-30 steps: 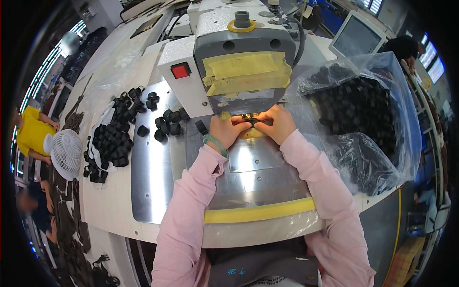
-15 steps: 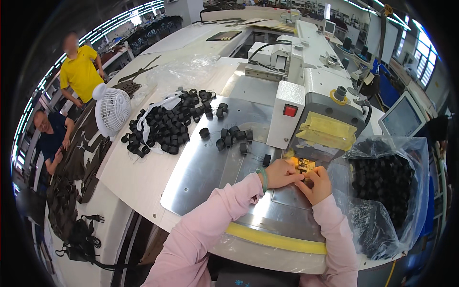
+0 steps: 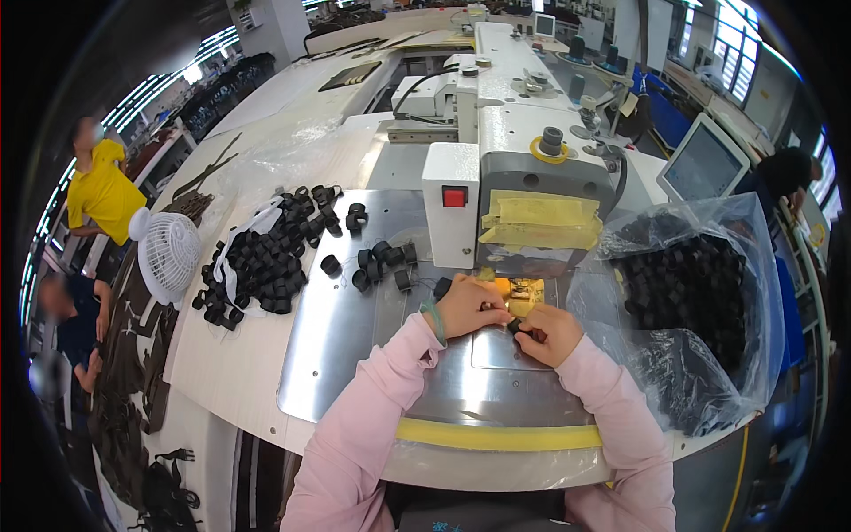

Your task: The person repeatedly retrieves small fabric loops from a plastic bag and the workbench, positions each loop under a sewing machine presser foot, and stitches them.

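Cream tabletop (image 3: 235,372) stretched before us. From left, we saw one round white plastic fan (image 3: 168,257), one uncounted heap of black ring-shaped pieces (image 3: 266,257), our left hand (image 3: 472,308), its grip impossible to tell, one small black piece (image 3: 514,326) pinched by our right hand (image 3: 551,337) before one white-and-grey sewing machine (image 3: 523,180), and one clear plastic bag (image 3: 764,266).

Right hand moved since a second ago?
Yes: the right hand has drawn back toward the person, away from the sewing machine's grey head.
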The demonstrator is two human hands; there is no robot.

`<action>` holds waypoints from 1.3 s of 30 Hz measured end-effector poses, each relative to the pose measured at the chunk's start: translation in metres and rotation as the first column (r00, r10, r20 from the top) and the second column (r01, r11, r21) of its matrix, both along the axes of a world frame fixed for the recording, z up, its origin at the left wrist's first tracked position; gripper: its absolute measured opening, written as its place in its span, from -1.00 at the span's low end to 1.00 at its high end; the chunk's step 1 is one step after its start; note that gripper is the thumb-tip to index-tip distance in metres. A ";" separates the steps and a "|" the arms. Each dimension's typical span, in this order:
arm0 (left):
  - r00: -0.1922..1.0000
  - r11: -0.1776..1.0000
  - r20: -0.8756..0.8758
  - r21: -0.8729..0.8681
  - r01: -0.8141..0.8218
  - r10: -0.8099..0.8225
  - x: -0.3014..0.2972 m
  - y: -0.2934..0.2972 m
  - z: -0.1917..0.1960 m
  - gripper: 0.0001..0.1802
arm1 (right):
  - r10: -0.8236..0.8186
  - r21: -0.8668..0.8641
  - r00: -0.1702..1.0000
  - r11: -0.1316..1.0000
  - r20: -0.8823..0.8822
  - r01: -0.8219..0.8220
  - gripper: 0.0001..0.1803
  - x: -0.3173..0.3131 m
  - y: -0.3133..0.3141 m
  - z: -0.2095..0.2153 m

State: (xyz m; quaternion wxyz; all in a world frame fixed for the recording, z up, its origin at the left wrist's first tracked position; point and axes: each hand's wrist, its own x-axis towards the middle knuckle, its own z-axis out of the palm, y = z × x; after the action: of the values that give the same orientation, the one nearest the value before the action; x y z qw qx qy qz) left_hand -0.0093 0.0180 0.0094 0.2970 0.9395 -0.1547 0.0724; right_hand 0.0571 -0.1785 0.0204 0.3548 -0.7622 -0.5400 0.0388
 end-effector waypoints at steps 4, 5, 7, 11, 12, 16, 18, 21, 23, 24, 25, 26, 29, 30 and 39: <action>0.949 0.904 -0.096 -0.289 -0.316 0.301 0.014 -0.010 -0.016 -0.70 | -0.036 0.127 0.985 0.992 0.167 0.015 -0.86 0.036 0.007 -0.018; 0.921 0.885 -0.057 -0.258 -0.387 0.386 0.016 -0.007 -0.021 -0.70 | -0.048 0.117 0.986 0.993 0.157 0.030 -0.87 0.037 0.012 -0.018; 0.877 0.843 -0.033 -0.259 -0.471 0.480 0.021 -0.010 -0.021 -0.70 | -0.101 0.086 0.988 0.992 0.115 0.091 -0.87 0.041 0.015 -0.017; 0.880 0.804 -0.091 -0.371 -0.464 0.466 0.017 -0.016 -0.017 -0.71 | -0.175 0.120 0.983 0.979 0.059 0.167 -0.87 0.041 0.017 -0.025; 0.891 0.810 -0.072 -0.388 -0.440 0.449 0.017 -0.017 -0.019 -0.70 | -0.184 0.111 0.982 0.978 0.051 0.177 -0.87 0.041 0.016 -0.025; 0.894 0.835 -0.100 -0.327 -0.443 0.436 0.019 -0.019 -0.015 -0.66 | -0.235 0.069 0.971 0.969 -0.050 0.238 -0.87 0.039 0.018 -0.022; 0.892 0.826 -0.111 -0.342 -0.448 0.438 0.019 -0.016 -0.021 -0.66 | -0.265 0.115 0.962 0.956 -0.063 0.271 -0.87 0.037 0.021 -0.024; 0.888 0.826 -0.098 -0.333 -0.454 0.449 0.022 -0.019 -0.026 -0.66 | -0.297 0.120 0.949 0.943 -0.109 0.309 -0.85 0.038 0.023 -0.026; 0.886 0.836 -0.067 -0.306 -0.455 0.458 0.023 -0.019 -0.028 -0.67 | -0.315 0.112 0.943 0.939 -0.106 0.326 -0.84 0.038 0.024 -0.024; 0.883 0.835 -0.059 -0.303 -0.460 0.465 0.024 -0.019 -0.033 -0.67 | -0.333 0.105 0.938 0.933 -0.099 0.343 -0.84 0.038 0.024 -0.023; 0.879 0.833 -0.050 -0.299 -0.466 0.474 0.024 -0.018 -0.034 -0.68 | -0.332 0.105 0.938 0.934 -0.103 0.342 -0.84 0.038 0.025 -0.024; 0.879 0.833 -0.053 -0.296 -0.468 0.475 0.023 -0.018 -0.035 -0.68 | -0.336 0.114 0.937 0.931 -0.097 0.346 -0.83 0.038 0.025 -0.025; 0.883 0.829 -0.058 -0.319 -0.459 0.467 0.024 -0.016 -0.035 -0.68 | -0.339 0.128 0.936 0.928 -0.097 0.350 -0.83 0.038 0.025 -0.026; 0.883 0.817 -0.092 -0.345 -0.462 0.461 0.024 -0.016 -0.034 -0.68 | -0.336 0.134 0.936 0.928 -0.100 0.348 -0.83 0.038 0.025 -0.026; 0.881 0.809 -0.164 -0.349 -0.473 0.444 0.024 -0.016 -0.028 -0.71 | -0.303 0.180 0.952 0.934 -0.054 0.307 -0.79 0.042 0.024 -0.032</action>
State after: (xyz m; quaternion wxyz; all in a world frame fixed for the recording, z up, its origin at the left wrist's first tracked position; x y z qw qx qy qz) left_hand 0.0148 0.0021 -0.0190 0.4519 0.8755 0.1048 0.1351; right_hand 0.0996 -0.1548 -0.0117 0.4330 -0.7996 -0.4120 -0.0579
